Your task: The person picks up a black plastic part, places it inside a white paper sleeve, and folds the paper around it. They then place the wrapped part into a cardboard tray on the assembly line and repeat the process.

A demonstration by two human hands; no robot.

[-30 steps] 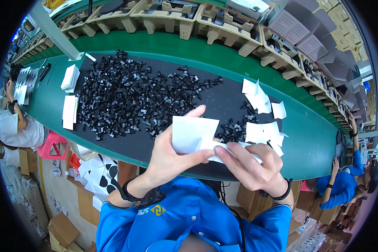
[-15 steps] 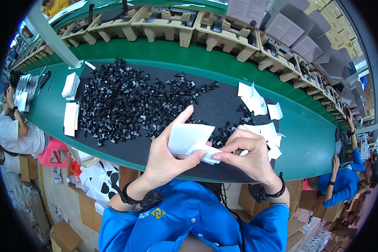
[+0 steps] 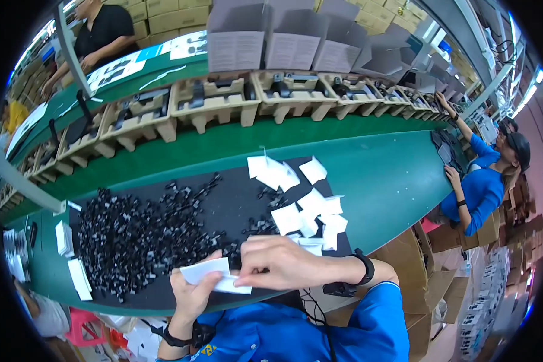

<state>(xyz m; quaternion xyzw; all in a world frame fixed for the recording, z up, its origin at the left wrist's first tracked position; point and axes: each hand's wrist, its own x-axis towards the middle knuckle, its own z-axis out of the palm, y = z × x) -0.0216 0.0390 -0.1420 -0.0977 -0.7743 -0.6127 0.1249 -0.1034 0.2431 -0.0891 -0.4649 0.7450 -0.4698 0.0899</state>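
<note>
A folded white paper (image 3: 206, 271) is held out over the near edge of the bench. My left hand (image 3: 190, 294) grips it from the left, thumb across its front. The fingers of my right hand (image 3: 279, 260) are curled, and its thumb and forefinger pinch the paper's lower right flap. Whether anything lies inside the fold cannot be seen. Just beyond both hands spreads a big heap of small black plastic parts (image 3: 142, 235) on a dark mat (image 3: 229, 208). Loose white papers (image 3: 311, 211) lie scattered on the mat's right side, beside a smaller cluster of black parts (image 3: 260, 226).
Stacks of white paper (image 3: 64, 238) stand at the mat's left edge. Beyond the green bench (image 3: 380, 175) runs a row of moulded pulp trays (image 3: 214, 108) holding black parts, with open grey boxes (image 3: 235, 45) behind. A co-worker in blue (image 3: 479, 187) works at the right.
My view has swung up and to the right, so bench and hands sit lower and further left in the picture. Both hands still hold the paper, which now appears flatter.
</note>
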